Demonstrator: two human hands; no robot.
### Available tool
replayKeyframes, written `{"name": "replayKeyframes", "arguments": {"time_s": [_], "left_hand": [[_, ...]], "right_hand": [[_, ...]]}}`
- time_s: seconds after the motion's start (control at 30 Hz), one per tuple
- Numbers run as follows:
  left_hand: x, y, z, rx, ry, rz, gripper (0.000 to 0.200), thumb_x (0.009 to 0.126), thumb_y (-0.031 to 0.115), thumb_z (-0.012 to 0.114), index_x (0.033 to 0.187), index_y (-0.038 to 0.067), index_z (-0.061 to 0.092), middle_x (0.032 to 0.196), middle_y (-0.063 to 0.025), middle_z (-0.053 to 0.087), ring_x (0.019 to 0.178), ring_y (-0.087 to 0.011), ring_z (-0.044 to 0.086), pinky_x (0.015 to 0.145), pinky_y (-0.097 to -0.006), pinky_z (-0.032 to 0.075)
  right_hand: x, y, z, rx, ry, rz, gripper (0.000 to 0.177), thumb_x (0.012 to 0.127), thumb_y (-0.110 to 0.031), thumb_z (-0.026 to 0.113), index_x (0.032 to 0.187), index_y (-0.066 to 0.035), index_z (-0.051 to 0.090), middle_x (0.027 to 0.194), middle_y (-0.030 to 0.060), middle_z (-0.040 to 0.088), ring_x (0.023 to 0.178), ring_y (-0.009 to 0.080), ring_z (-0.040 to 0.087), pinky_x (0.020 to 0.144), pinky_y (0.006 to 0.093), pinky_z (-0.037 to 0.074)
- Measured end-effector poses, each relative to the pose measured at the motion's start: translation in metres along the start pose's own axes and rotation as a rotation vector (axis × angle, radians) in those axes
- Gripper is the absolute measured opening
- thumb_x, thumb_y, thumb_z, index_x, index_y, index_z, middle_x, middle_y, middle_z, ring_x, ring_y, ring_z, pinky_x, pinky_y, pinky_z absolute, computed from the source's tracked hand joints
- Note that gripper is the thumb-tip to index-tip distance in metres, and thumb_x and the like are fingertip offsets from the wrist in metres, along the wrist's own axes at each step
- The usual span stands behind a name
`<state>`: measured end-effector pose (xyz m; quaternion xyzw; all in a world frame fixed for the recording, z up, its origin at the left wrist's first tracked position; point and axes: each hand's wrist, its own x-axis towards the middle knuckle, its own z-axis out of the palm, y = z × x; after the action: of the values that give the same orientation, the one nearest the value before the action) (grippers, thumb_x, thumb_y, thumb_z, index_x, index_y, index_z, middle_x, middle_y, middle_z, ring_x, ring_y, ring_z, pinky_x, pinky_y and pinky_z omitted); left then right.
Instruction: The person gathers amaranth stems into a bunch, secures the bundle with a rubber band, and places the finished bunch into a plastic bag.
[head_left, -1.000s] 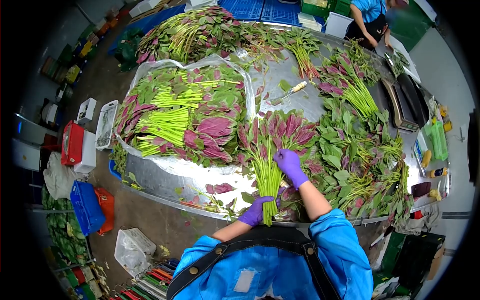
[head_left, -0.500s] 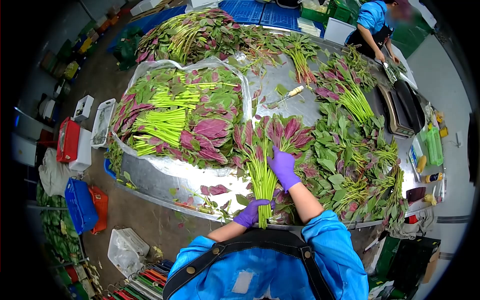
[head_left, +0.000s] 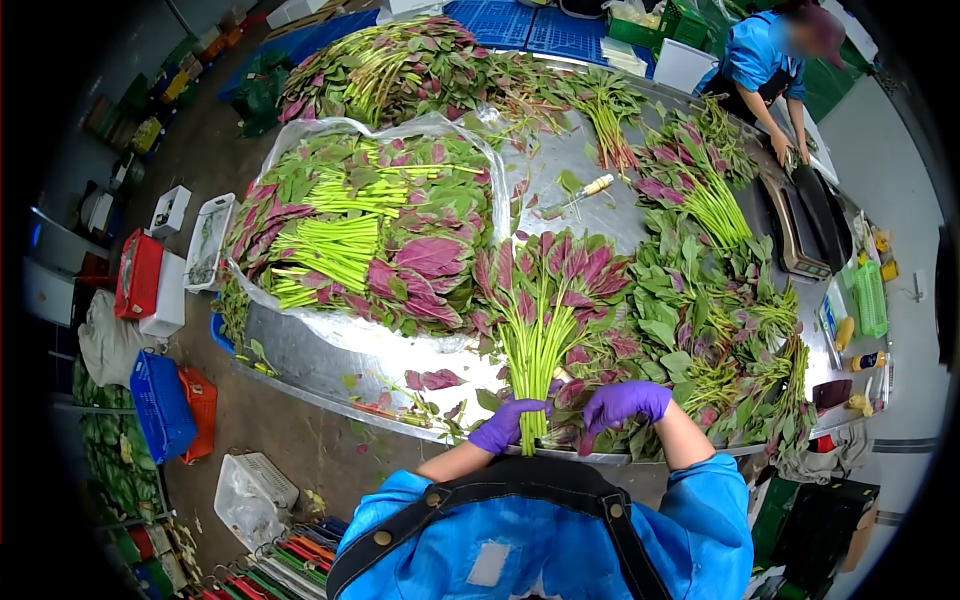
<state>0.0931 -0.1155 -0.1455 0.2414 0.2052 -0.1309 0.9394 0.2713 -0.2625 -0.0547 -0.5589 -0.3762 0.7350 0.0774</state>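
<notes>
My left hand (head_left: 508,426), in a purple glove, is closed round the lower stems of a bunch of red-and-green amaranth (head_left: 540,335). The bunch stands stems toward me, its leaves fanned out over the table. To its right, clear of the stems, my gloved right hand (head_left: 627,404) has its fingers curled together. A dark red amaranth leaf (head_left: 586,441) shows at its fingertips. Loose amaranth (head_left: 690,330) lies just beyond that hand. On my left, a plastic-lined pile of amaranth bunches (head_left: 340,235) has its pale stems toward the middle.
The metal table (head_left: 300,355) has scattered leaves along its near edge. A tool with a pale handle (head_left: 597,185) lies farther back. At the right stands a scale (head_left: 800,225), near a co-worker (head_left: 760,70) in blue sleeves. Blue crates (head_left: 162,405) stand on the floor at left.
My right hand has left the upper stems and moved right and toward me, its fingers now curled. The bunch's leaves have spread wider. My left hand keeps its hold. The co-worker has leaned inward.
</notes>
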Motion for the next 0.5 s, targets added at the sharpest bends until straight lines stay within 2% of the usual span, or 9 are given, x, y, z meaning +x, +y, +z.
{"name": "replayKeyframes", "arguments": {"time_s": [0.07, 0.13, 0.2, 0.33, 0.4, 0.47, 0.5], "left_hand": [[0.0, 0.0, 0.0, -0.002, -0.014, -0.028, 0.058, 0.073, 0.011, 0.057, 0.127, -0.001, 0.039, 0.079, -0.0072, 0.054, 0.073, -0.0149, 0.054, 0.067, -0.0261, 0.047], [0.002, -0.003, -0.003, 0.002, -0.026, -0.017, 0.059, 0.073, 0.011, 0.057, 0.127, -0.002, 0.039, 0.08, -0.0077, 0.054, 0.073, -0.015, 0.054, 0.066, -0.026, 0.047], [0.003, -0.003, -0.002, 0.006, -0.036, -0.003, 0.059, 0.073, 0.01, 0.058, 0.127, -0.002, 0.039, 0.081, -0.0081, 0.054, 0.073, -0.0151, 0.054, 0.066, -0.0259, 0.047], [0.0, -0.002, 0.002, 0.025, -0.003, 0.02, 0.056, 0.073, 0.008, 0.058, 0.125, -0.002, 0.04, 0.083, -0.0089, 0.054, 0.073, -0.0158, 0.054, 0.062, -0.0258, 0.048], [0.001, -0.004, -0.005, -0.018, 0.016, 0.034, 0.053, 0.072, 0.007, 0.058, 0.122, -0.001, 0.043, 0.084, -0.009, 0.055, 0.073, -0.0162, 0.055, 0.061, -0.0259, 0.048], [0.003, -0.009, -0.013, 0.002, 0.098, 0.003, 0.044, 0.072, 0.005, 0.06, 0.114, 0.001, 0.047, 0.085, -0.0093, 0.055, 0.074, -0.0169, 0.056, 0.061, -0.0265, 0.048], [0.001, -0.004, -0.005, 0.024, 0.053, 0.037, 0.04, 0.072, 0.004, 0.06, 0.11, 0.003, 0.047, 0.086, -0.0096, 0.056, 0.075, -0.017, 0.056, 0.062, -0.0271, 0.049]], "right_hand": [[0.004, -0.012, -0.009, -0.318, 0.486, -0.202, 0.033, 0.075, -0.025, 0.065, 0.106, -0.012, 0.061, 0.062, 0.0048, 0.057, 0.056, 0.014, 0.053, 0.053, 0.029, 0.043], [0.025, -0.047, -0.026, -0.229, 1.043, -0.173, 0.037, 0.072, -0.024, 0.065, 0.108, -0.012, 0.06, 0.071, 0.0115, 0.061, 0.06, 0.0206, 0.059, 0.056, 0.034, 0.046], [0.066, -0.051, -0.043, -0.41, 1.403, -0.234, 0.034, 0.074, -0.026, 0.062, 0.104, -0.012, 0.061, 0.071, 0.0132, 0.061, 0.061, 0.0266, 0.06, 0.056, 0.0375, 0.047], [0.099, -0.036, -0.061, -0.586, 1.304, -0.136, 0.027, 0.076, -0.027, 0.06, 0.097, -0.011, 0.063, 0.069, 0.0135, 0.061, 0.06, 0.0313, 0.059, 0.055, 0.0404, 0.046], [0.064, -0.044, -0.038, -0.593, 1.171, -0.164, 0.023, 0.077, -0.03, 0.059, 0.087, -0.01, 0.065, 0.066, 0.0127, 0.06, 0.058, 0.0317, 0.058, 0.054, 0.0397, 0.045], [0.026, -0.044, -0.016, -0.425, 0.791, -0.183, 0.02, 0.078, -0.028, 0.059, 0.081, -0.01, 0.066, 0.07, 0.014, 0.06, 0.061, 0.0306, 0.058, 0.055, 0.0393, 0.046], [0.021, -0.033, -0.008, -0.486, 0.681, -0.216, 0.019, 0.077, -0.028, 0.059, 0.08, -0.01, 0.066, 0.073, 0.0135, 0.061, 0.063, 0.0299, 0.059, 0.056, 0.039, 0.046]]}}
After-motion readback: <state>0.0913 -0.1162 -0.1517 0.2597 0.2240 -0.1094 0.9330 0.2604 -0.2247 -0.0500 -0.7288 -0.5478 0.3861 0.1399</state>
